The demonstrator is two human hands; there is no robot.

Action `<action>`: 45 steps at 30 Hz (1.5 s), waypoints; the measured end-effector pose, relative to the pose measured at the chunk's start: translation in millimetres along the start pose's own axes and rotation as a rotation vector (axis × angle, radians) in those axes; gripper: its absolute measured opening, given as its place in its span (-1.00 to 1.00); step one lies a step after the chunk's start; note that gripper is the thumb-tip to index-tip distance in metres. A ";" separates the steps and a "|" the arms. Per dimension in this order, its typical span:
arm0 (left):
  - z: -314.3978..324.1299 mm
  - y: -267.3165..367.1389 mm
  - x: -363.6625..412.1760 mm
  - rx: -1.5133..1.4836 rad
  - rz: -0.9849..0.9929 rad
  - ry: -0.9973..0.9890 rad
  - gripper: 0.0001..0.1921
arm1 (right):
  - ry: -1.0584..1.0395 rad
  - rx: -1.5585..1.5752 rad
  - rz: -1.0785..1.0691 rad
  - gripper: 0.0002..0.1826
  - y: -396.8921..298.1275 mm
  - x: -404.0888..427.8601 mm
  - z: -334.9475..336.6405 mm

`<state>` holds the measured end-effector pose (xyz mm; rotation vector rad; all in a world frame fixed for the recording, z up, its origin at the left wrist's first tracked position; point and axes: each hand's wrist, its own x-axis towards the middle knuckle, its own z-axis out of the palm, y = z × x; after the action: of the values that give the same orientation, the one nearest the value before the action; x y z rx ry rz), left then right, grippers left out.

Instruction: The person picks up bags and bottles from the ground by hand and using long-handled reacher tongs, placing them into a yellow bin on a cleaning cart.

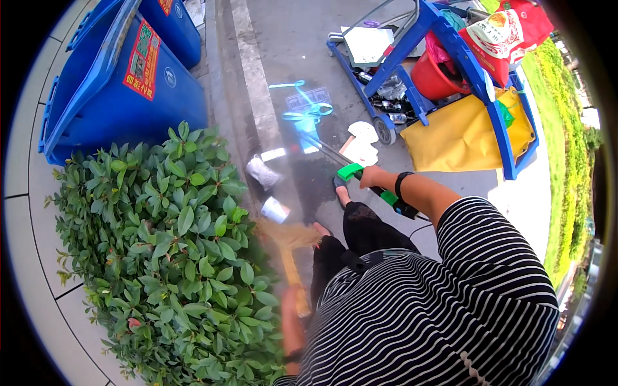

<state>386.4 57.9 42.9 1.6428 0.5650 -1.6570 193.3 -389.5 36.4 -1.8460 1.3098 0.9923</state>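
My right hand (371, 176) is closed round the green and black handle of a metal pick-up tool (348, 170). Its thin arms reach to a light-blue piece of litter (309, 140) beside a tangled light-blue ribbon (309, 111); whether they grip it cannot be told. Low in the view, my left hand (290, 296), blurred, is at the yellow handle of a straw broom (287, 235), whose bristles lie between the hedge and my foot. A white paper cup (275, 210), a crumpled whitish wrapper (263, 173) and flattened white paper pieces (361, 144) lie on the pavement.
Blue wheeled bins (145, 87) stand at the upper left, above a leafy hedge (164, 251). At the upper right, a blue cart (400, 72) carries a red bucket (432, 72), a yellow bag (454, 140), cans and bottles. A stone kerb (256, 87) runs beside the bins.
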 end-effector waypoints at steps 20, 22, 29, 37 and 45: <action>25.4 100.0 32.6 0.196 -0.002 -0.161 -0.71 | 0.470 0.835 0.067 -0.56 139.6 -336.2 168.2; 29.3 111.2 41.4 0.245 0.002 -0.178 -0.70 | 0.612 0.908 0.114 -0.58 133.6 -363.7 177.6; 66.5 102.2 33.4 0.339 0.081 -0.238 -0.68 | 0.941 1.042 0.162 -0.59 147.8 -427.5 237.3; 84.8 53.3 33.0 0.330 0.078 -0.241 -0.69 | 1.208 1.033 0.235 -0.56 183.9 -485.8 327.7; 105.2 11.5 24.0 0.410 0.129 -0.261 -0.72 | 1.324 0.990 0.491 -0.41 214.5 -523.2 390.4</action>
<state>327.2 -32.2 30.9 1.6595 -0.0141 -1.9388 -202.6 118.1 276.7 -1.2322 2.4024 -0.8959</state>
